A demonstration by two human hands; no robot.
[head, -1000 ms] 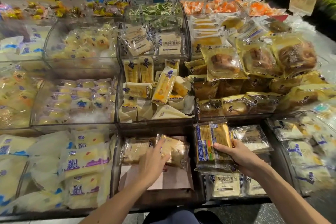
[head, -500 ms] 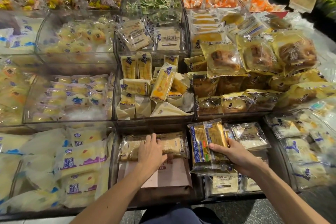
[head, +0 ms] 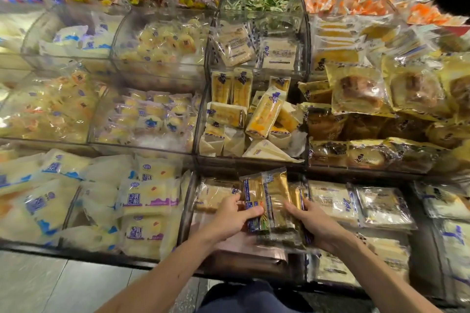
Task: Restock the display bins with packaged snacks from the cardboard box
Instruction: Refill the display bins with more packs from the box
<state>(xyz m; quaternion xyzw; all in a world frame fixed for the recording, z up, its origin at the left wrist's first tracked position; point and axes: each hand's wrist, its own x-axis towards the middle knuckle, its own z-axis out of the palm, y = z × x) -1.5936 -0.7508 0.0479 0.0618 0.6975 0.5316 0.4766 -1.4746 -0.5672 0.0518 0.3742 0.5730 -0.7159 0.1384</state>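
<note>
Head | left hand (head: 229, 221), right hand (head: 316, 225) fingers (head: 254, 211) grasp snack pack (head: 272, 201); front bin (head: 187, 211) beneath; flat packets (head: 328, 201) beside

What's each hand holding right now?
Left hand: holds the gold snack pack by its left edge.
Right hand: holds the same pack's right edge.

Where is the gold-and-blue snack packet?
Head view, lower centre: the gold-and-blue snack packet is gripped between left hand and right hand, above the front middle bin.

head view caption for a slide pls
A stack of gold-wrapped snack packs gripped by the left hand and right hand over the front centre bin.
</note>
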